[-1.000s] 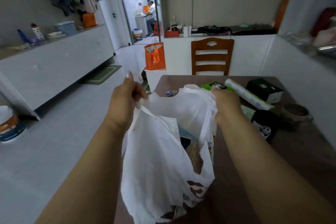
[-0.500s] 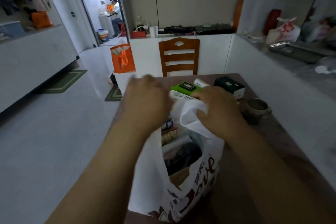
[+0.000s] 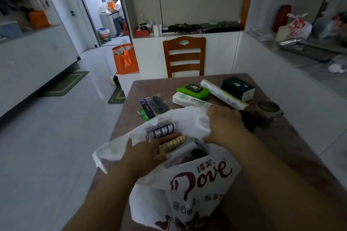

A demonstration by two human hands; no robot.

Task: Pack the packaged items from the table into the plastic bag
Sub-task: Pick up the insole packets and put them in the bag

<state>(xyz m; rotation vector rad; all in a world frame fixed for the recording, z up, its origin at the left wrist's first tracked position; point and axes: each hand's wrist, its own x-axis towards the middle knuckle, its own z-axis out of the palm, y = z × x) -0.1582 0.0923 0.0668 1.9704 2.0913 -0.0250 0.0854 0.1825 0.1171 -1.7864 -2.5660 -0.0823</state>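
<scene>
A white plastic bag [image 3: 187, 189] with dark red "Dove" print lies on the brown table [image 3: 281, 146], mouth open toward the far side. Several patterned rolls [image 3: 165, 133] and dark items show inside it. My left hand [image 3: 144, 154] rests at the bag's mouth on the near rim, fingers on the contents. My right hand [image 3: 223, 124] grips the far rim of the bag. Beyond the bag lie a clear packet of dark items [image 3: 154, 106], a white box [image 3: 189, 100], a green wipes pack [image 3: 193, 89], a long white roll [image 3: 223, 94] and a dark box [image 3: 237, 88].
A brown cup [image 3: 268, 110] stands at the table's right, a black object partly hidden behind my right hand. A wooden chair [image 3: 184, 56] faces the far edge. An orange bag [image 3: 125, 60] sits on a white stand at left. A person sits in the far doorway.
The bag was held up by both handles; now it rests lower on the table with its mouth spread. My left hand has dropped onto the contents. The view has turned right.
</scene>
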